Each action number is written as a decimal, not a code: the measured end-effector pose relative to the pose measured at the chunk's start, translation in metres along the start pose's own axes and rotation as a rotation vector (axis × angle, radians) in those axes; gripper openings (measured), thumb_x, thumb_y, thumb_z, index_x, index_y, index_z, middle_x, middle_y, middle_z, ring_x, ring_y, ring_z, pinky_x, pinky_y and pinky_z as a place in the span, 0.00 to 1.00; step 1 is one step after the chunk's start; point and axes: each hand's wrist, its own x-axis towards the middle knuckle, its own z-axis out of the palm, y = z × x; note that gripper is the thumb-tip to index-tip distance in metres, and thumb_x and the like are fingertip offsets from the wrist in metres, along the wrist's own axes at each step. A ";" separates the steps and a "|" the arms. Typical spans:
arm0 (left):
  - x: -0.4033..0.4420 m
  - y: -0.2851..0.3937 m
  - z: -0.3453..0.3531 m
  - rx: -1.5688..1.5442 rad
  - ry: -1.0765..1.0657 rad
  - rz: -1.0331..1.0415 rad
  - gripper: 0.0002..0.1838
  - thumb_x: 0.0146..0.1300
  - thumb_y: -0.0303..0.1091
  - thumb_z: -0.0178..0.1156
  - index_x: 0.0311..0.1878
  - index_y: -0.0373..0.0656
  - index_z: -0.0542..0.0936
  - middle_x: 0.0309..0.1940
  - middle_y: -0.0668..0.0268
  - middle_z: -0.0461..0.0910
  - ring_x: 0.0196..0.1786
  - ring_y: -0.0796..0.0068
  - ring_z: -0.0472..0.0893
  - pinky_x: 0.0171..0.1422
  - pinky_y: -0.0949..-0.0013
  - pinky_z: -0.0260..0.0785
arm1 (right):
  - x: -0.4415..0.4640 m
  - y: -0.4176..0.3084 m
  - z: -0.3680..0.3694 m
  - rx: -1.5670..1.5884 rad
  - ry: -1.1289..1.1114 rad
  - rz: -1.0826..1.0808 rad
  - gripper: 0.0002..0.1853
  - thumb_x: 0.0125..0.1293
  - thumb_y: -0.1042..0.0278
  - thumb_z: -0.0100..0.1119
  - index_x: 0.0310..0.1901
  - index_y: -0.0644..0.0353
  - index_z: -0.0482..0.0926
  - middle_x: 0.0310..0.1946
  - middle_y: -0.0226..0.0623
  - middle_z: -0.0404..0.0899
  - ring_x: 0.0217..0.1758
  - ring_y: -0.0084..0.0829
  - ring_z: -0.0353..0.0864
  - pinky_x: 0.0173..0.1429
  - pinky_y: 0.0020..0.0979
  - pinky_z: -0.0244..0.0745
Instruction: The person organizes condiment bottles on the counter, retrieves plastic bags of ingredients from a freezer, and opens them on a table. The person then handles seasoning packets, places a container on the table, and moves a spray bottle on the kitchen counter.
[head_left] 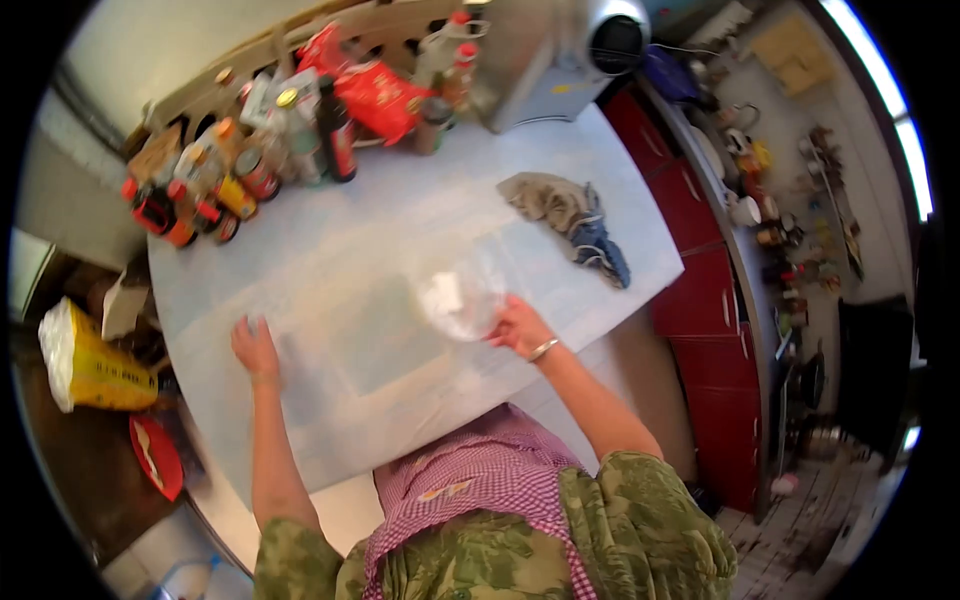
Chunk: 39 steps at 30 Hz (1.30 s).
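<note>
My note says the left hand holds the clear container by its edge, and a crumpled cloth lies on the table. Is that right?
Not the left: the head view shows the right hand holding the clear container by its edge. The crumpled cloth does lie on the table.

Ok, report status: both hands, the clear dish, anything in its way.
Right hand gripping clear dish by its edge; white piece showing inside. Left hand at table's left side, nothing visible in it. Crumpled cloth farther right, apart from dish.
</note>
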 end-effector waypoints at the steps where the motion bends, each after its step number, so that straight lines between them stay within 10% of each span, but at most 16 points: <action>1: -0.019 0.021 -0.007 -0.159 -0.013 0.023 0.25 0.68 0.43 0.59 0.62 0.38 0.73 0.55 0.52 0.76 0.60 0.53 0.73 0.67 0.55 0.63 | -0.007 0.000 0.017 -0.029 0.061 0.039 0.20 0.69 0.70 0.52 0.62 0.55 0.66 0.37 0.45 0.83 0.31 0.38 0.87 0.28 0.34 0.84; 7: -0.152 0.128 0.015 -1.026 -0.894 -0.480 0.32 0.73 0.53 0.49 0.73 0.48 0.57 0.53 0.58 0.77 0.43 0.72 0.84 0.39 0.71 0.78 | -0.015 0.047 0.033 -0.404 0.024 0.004 0.25 0.72 0.68 0.51 0.68 0.57 0.60 0.32 0.49 0.83 0.32 0.41 0.87 0.28 0.36 0.84; 19: -0.227 0.233 -0.010 -1.611 -1.296 -0.696 0.38 0.68 0.43 0.58 0.75 0.51 0.50 0.70 0.59 0.61 0.69 0.55 0.66 0.62 0.46 0.73 | -0.115 0.018 0.002 -0.244 0.036 0.050 0.31 0.72 0.61 0.52 0.72 0.56 0.54 0.39 0.50 0.82 0.30 0.41 0.87 0.28 0.34 0.83; 27: -0.314 0.347 0.011 -1.315 -1.473 -0.499 0.40 0.66 0.46 0.61 0.75 0.51 0.51 0.68 0.59 0.63 0.66 0.55 0.70 0.60 0.48 0.75 | -0.234 0.010 -0.113 -0.005 0.048 -0.122 0.29 0.75 0.54 0.45 0.73 0.48 0.53 0.51 0.49 0.78 0.41 0.44 0.87 0.39 0.37 0.85; 39: -0.544 0.587 0.070 -0.880 -1.887 -0.146 0.45 0.68 0.53 0.58 0.77 0.52 0.41 0.72 0.57 0.58 0.64 0.57 0.73 0.65 0.53 0.69 | -0.422 0.042 -0.403 -0.247 0.488 -0.417 0.28 0.74 0.64 0.46 0.72 0.59 0.57 0.40 0.51 0.80 0.34 0.42 0.87 0.35 0.34 0.86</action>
